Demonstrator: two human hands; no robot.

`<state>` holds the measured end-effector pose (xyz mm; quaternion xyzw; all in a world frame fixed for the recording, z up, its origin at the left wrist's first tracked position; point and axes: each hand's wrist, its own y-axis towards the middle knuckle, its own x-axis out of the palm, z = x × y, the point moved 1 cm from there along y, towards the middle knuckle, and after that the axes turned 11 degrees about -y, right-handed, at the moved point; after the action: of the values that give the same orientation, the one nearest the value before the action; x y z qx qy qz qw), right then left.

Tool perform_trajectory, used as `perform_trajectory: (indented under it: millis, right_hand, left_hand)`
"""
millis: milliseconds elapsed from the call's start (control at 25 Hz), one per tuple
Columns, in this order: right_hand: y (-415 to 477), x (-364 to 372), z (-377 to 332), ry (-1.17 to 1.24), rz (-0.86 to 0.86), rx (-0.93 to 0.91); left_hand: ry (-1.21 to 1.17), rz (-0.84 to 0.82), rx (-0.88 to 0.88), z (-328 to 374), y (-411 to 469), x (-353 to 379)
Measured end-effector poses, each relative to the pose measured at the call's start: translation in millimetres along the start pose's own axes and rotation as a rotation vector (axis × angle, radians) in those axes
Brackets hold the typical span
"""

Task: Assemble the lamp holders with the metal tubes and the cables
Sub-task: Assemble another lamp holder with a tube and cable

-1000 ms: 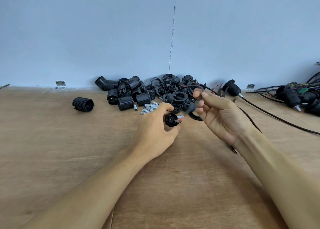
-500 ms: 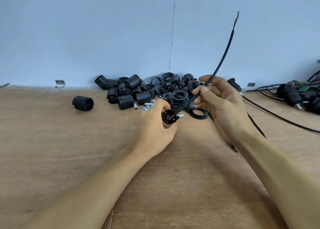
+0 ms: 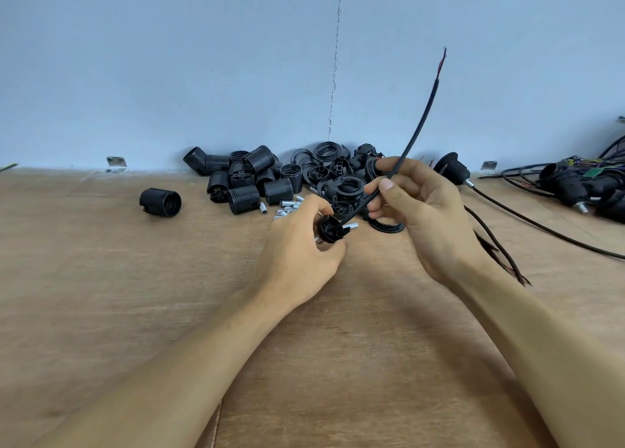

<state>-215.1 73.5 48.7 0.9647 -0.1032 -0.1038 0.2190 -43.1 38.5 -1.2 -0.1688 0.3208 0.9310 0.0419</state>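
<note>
Two hands on one piece here. The left hand (image 3: pixel 297 254) is curled round a small black lamp holder cap (image 3: pixel 329 231), with a short metal tube (image 3: pixel 352 225) poking out of it toward the right. The right hand (image 3: pixel 422 210) pinches the black cable (image 3: pixel 419 119) between thumb and fingers, partway along. The cable's lower end runs down-left to meet the cap right beside the tube. Its free end, with stripped reddish strands, sticks up in front of the wall. Whether the cable's already inside the tube I honestly can't tell, since the joint is too small to make out.

My take on doing this bit well:
- Choke up on the cable so the pinch sits closer to the cap, otherwise that floppy length will probably just buckle when pushed.
- Line it up with the tube's axis and feed it in small bites.
- Hold the cap steady without covering the hole.

The cap sits in the left fingertips above the surface (image 3: pixel 135 295), on the near side of the pile of spare holders (image 3: pixel 250 180) and the loose tubes (image 3: pixel 287 209). The right hand is just to its right and isn't touching it.
</note>
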Motion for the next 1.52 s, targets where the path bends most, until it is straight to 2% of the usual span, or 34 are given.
perform_trajectory:
  millis: [280,400,560,640,720,800,960,1280,1360,1520]
  right_hand:
    - [-8.4,8.3,-7.2,-0.249,-0.058,-0.088]
    - [-11.5,14.3,-7.6,-0.345,-0.078,-0.111]
    - [-11.8,16.2,-2.9,-0.392,-0.104,-0.054]
    - [-13.0,20.1,3.6,-0.406,-0.176,0.017]
    - [-14.6,22.0,11.0,-0.531,-0.187,0.024]
    - [-15.8,22.1,12.5,-0.601,-0.171,0.026]
    - [-15.1,17.8,13.4,-0.525,-0.151,0.044]
    - [-11.1,13.3,13.5,-0.643,-0.147,0.043]
    - [-6.5,5.4,16.7,-0.720,-0.065,0.040]
    - [2.1,-17.3,19.5,-0.763,0.245,0.081]
  left_hand:
    - [-0.074,-0.018,-0.012,4.7,-1.5,-2.2]
    - [-0.174,-0.043,-0.055,8.9,-1.7,-4.7]
    - [-0.593,-0.025,-0.209,19.1,2.2,-5.0]
    - [-0.862,0.047,-0.367,20.1,6.0,-5.3]
    - [-1.109,0.091,-0.527,18.0,10.2,-7.7]
    - [-1.218,0.095,-0.605,14.4,13.4,-11.6]
    - [-1.130,0.059,-0.599,10.6,15.2,-12.5]
    - [-1.102,0.021,-0.593,9.1,14.8,-12.3]
    - [-1.115,0.068,-0.615,7.2,16.2,-13.3]
    - [-1.226,0.171,-0.689,5.1,21.0,-19.7]
